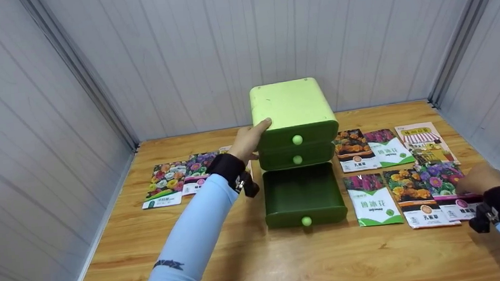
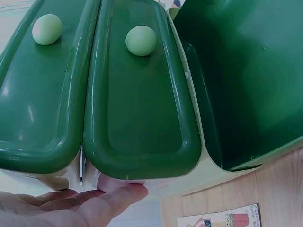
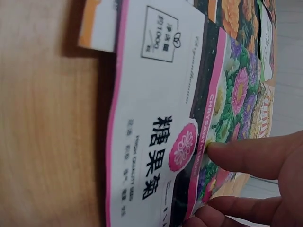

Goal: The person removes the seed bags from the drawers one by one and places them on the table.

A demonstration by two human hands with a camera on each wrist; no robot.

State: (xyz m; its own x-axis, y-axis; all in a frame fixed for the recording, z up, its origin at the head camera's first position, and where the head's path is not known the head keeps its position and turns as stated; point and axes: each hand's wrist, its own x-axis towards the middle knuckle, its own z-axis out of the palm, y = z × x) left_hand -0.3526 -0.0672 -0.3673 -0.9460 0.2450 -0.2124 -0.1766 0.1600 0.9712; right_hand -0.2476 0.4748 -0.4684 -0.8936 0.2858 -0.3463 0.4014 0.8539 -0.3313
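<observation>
A small green drawer unit (image 1: 292, 104) with three drawers stands mid-table, its bottom drawer (image 1: 303, 190) pulled out and nothing seen inside. My left hand (image 1: 248, 141) rests against the unit's left side, the thumb by the top edge. Seen from the left wrist, the fingers (image 2: 118, 195) lie fairly straight along the side beside the two closed drawers. At the right, my right hand (image 1: 483, 181) pinches the edge of a pink-banded chrysanthemum seed packet (image 3: 147, 123), thumb on its printed face and fingers at its edge. That packet overlaps an orange-flower packet (image 1: 413, 193).
Right of the unit lie a white-and-green packet (image 1: 375, 204), another orange-flower packet (image 1: 355, 148), a second white-and-green one (image 1: 391, 150) and a shop-print packet (image 1: 424, 142). Leftward are a mixed-flower packet (image 1: 165, 185) and a purple-flower packet (image 1: 198, 170). Pale panel walls (image 1: 204, 48) enclose the table.
</observation>
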